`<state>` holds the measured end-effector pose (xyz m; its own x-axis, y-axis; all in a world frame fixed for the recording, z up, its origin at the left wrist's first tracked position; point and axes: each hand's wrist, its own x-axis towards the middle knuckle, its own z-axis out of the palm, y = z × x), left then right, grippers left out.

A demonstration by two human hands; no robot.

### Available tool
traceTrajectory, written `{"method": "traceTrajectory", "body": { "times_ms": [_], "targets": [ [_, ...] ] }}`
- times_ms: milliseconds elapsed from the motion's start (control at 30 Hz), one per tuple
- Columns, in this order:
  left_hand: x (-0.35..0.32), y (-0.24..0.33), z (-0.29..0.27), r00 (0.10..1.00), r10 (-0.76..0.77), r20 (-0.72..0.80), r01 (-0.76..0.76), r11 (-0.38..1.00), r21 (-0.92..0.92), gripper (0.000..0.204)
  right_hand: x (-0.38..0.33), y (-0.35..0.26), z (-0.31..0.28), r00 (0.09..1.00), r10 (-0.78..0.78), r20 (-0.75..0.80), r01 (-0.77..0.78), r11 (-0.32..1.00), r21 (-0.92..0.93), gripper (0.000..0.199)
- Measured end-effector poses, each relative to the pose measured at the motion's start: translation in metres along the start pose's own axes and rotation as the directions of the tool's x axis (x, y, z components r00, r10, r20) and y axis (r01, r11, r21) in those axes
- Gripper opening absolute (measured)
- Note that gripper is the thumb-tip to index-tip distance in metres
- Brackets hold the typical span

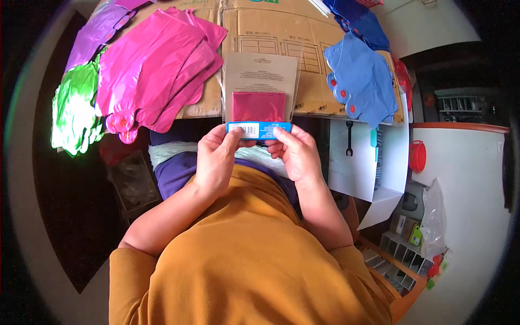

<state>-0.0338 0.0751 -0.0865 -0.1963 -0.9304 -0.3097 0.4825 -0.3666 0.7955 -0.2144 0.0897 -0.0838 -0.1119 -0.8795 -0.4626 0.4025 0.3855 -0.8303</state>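
Between my two hands is a flat clear package with a pale backing card, a folded pink foil piece inside and a blue label strip along its near end. The thumb of my left hand presses on the label's left end, over a barcode. My right hand pinches the label's right end. The package's far part lies over the front edge of a cardboard surface. To the left is a fanned stack of flat pink foil balloons; to the right are flat blue foil balloons.
Green foil balloons and purple ones lie at the left edge. Darker blue foil is at the back right. A white open box stands below the right side. A red basket is farther right.
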Motion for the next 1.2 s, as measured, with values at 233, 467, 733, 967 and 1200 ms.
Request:
{"method": "traceTrajectory", "body": {
  "times_ms": [233, 467, 733, 967, 1200],
  "targets": [
    [0.006, 0.003, -0.002, 0.999, -0.008, -0.037, 0.008, 1.0, 0.005, 0.023, 0.001, -0.005, 0.009, 0.999, 0.017, -0.028, -0.017, 1.0, -0.002, 0.026],
    [0.006, 0.01, 0.001, 0.995, -0.053, -0.086, 0.054, 0.998, 0.009, 0.035, 0.006, 0.001, 0.012, 0.99, -0.101, -0.095, 0.094, 0.993, -0.075, 0.033],
    [0.003, 0.008, -0.006, 0.99, -0.113, -0.089, 0.118, 0.992, 0.055, 0.032, 0.007, 0.0, 0.011, 0.998, -0.016, -0.053, 0.019, 0.998, 0.053, 0.034],
    [0.002, 0.0, -0.006, 0.998, -0.057, -0.028, 0.055, 0.995, -0.083, 0.028, 0.004, 0.011, 0.017, 0.991, -0.134, -0.02, 0.135, 0.984, 0.119, 0.021],
    [-0.002, 0.001, -0.002, 0.998, -0.052, -0.029, 0.049, 0.995, -0.086, 0.028, 0.004, 0.011, 0.015, 0.994, -0.107, -0.009, 0.107, 0.976, 0.191, 0.018]
  ]
}}
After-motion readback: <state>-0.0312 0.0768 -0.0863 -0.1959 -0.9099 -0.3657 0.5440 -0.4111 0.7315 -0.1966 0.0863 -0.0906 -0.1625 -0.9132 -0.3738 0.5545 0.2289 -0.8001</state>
